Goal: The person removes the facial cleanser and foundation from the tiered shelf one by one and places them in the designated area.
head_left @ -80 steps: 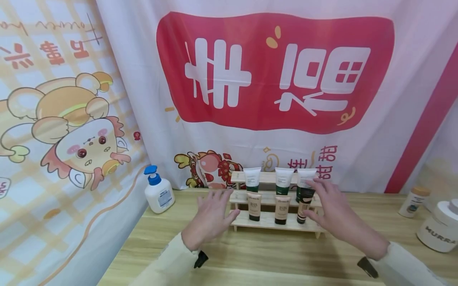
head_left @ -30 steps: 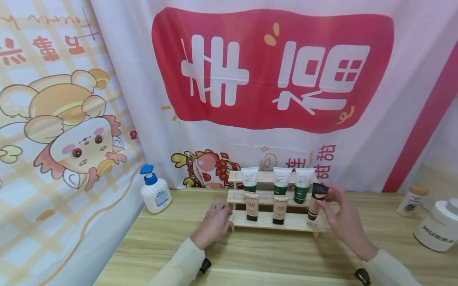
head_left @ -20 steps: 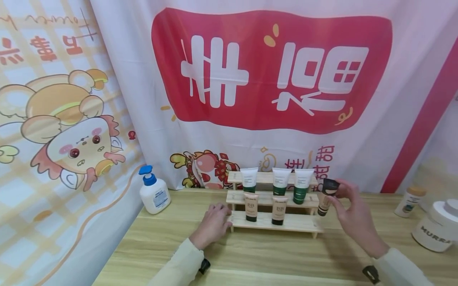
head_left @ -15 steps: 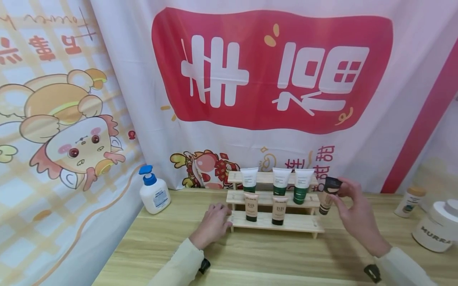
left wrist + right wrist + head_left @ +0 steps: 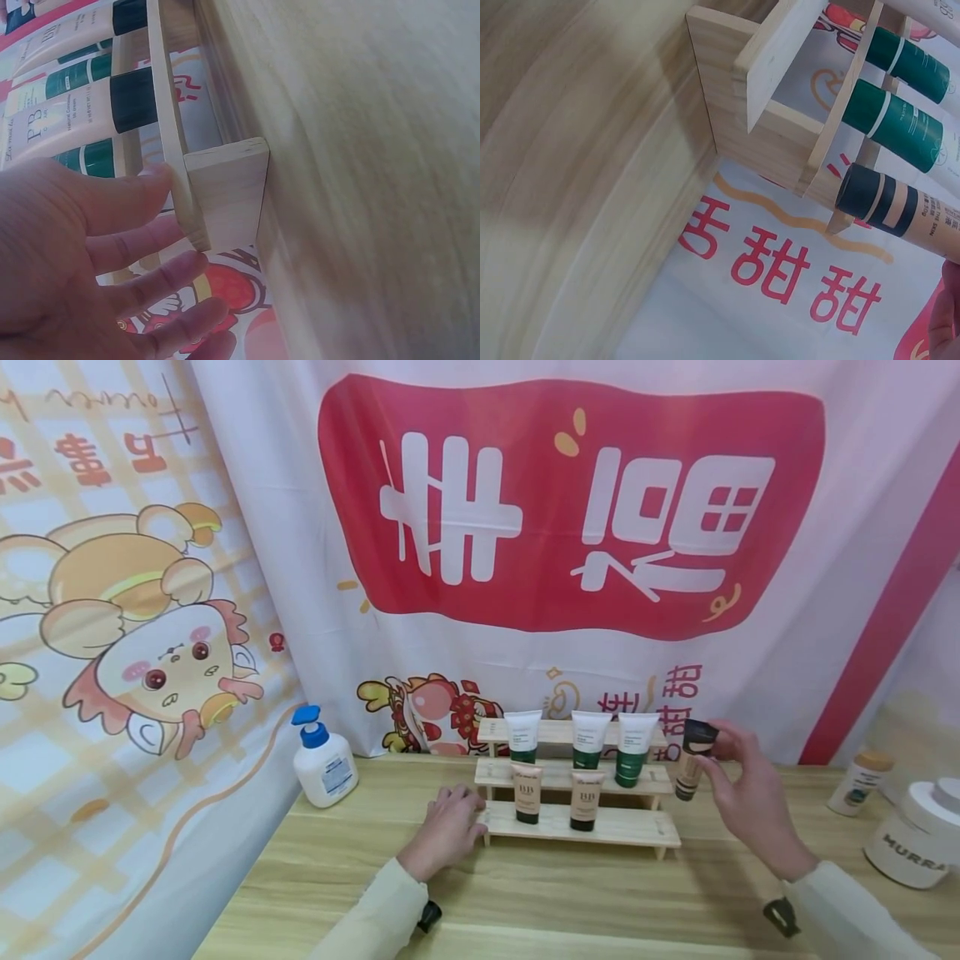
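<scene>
A small wooden tiered rack [image 5: 626,828] stands on the table. My left hand [image 5: 444,833] rests at its left end, and in the left wrist view its thumb [image 5: 124,199] touches the lowest board. My right hand [image 5: 753,806] pinches a beige cosmetic tube [image 5: 688,777] with dark bands, off the rack's right end. The right wrist view shows this tube's dark cap [image 5: 859,189] beside the rack, apart from the table. Two BB cream tubes, one left [image 5: 527,792] and one central [image 5: 586,800], stand on the lowest board. Behind them are several white-and-green tubes [image 5: 636,747].
A white pump bottle [image 5: 326,772] with a blue top stands to the left. On the right are a small white bottle [image 5: 858,787] with a tan cap and a white lidded jar [image 5: 911,847]. Printed cloth [image 5: 450,647] hangs close behind the rack.
My right hand has lifted the beige cosmetic tube off the lowest board and carried it right, then slightly up. My left hand has come down to the rack's left end and stays there.
</scene>
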### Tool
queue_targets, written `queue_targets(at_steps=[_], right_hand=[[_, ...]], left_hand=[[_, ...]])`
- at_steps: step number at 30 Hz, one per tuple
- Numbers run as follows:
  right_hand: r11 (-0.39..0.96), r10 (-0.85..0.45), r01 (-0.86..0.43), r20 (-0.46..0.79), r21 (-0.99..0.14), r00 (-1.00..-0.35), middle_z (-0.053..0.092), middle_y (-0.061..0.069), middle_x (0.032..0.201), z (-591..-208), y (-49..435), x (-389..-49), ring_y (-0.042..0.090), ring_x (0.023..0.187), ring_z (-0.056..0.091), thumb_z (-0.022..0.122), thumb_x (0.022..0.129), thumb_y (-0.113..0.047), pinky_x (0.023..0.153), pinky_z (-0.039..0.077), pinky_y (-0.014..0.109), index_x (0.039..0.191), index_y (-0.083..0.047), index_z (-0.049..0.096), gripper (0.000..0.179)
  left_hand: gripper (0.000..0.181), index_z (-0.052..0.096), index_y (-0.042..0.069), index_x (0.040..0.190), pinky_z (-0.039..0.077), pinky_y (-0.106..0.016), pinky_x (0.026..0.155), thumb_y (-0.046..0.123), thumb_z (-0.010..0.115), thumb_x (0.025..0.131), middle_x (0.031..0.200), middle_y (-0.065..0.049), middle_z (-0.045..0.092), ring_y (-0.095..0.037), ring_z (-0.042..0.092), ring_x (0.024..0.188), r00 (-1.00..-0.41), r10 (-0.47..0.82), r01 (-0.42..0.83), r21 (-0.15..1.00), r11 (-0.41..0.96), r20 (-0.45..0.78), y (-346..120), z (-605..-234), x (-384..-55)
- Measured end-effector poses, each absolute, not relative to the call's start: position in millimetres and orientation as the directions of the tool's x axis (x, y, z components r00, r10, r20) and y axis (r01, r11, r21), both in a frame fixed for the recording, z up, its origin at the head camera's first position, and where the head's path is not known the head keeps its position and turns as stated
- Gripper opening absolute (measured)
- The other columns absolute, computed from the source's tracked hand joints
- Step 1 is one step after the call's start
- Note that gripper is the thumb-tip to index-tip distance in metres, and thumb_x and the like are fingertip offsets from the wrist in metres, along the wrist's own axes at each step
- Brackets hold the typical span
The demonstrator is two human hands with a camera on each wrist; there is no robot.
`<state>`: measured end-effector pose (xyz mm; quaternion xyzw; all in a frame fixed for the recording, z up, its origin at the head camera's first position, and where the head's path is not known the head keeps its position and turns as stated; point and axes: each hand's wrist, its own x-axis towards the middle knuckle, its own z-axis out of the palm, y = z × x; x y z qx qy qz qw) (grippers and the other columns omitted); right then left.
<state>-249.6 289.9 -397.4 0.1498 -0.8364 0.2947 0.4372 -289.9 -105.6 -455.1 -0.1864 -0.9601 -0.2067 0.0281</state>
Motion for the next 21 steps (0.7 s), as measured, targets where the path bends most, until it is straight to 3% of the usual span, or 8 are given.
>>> queue_targets(at_steps=[7,11,17,21], right_hand=[[0.785,0.017,-0.481,0.79,-0.39,-0.613,0.064,0.021,0.098,-398,298,-264,0.028,0.076,0.059,0.071,0.076,0.014,0.069,0.041,0.034,0.135,-0.005,0.042,0.069],[0.781,0.029,-0.415,0.691,-0.466,-0.722,0.063,0.021,0.097,-403,307,-279,0.03,0.078,0.06,0.068,0.08,0.01,0.067,0.046,0.034,0.137,-0.008,0.04,0.066],[0.758,0.007,-0.266,0.417,-0.595,-0.909,0.06,0.022,0.097,-415,320,-301,0.032,0.08,0.059,0.063,0.088,0.002,0.06,0.05,0.041,0.142,-0.009,0.033,0.063],[0.75,0.009,-0.154,0.243,-0.644,-0.97,0.057,0.028,0.105,-427,330,-317,0.036,0.086,0.059,0.062,0.088,-0.002,0.06,0.051,0.041,0.144,-0.007,0.029,0.066]], left_hand=[[0.032,0.065,0.011,0.111,0.038,-0.044,0.084,0.023,0.073,0.083,0.113,-0.005,0.054,-0.026,0.045,0.103,-0.927,0.346,0.374,0.371,0.85,0.141,-105,-454,-290],[0.032,0.065,0.011,0.11,0.038,-0.044,0.083,0.024,0.073,0.082,0.111,-0.004,0.055,-0.026,0.045,0.103,-0.929,0.343,0.369,0.372,0.851,0.137,-105,-454,-290],[0.032,0.066,0.011,0.109,0.038,-0.044,0.083,0.024,0.074,0.081,0.112,-0.004,0.055,-0.026,0.045,0.103,-0.93,0.34,0.366,0.371,0.853,0.135,-105,-453,-289],[0.032,0.066,0.012,0.109,0.037,-0.045,0.084,0.024,0.074,0.081,0.113,-0.004,0.055,-0.026,0.045,0.104,-0.933,0.337,0.358,0.372,0.856,0.123,-104,-452,-288]])
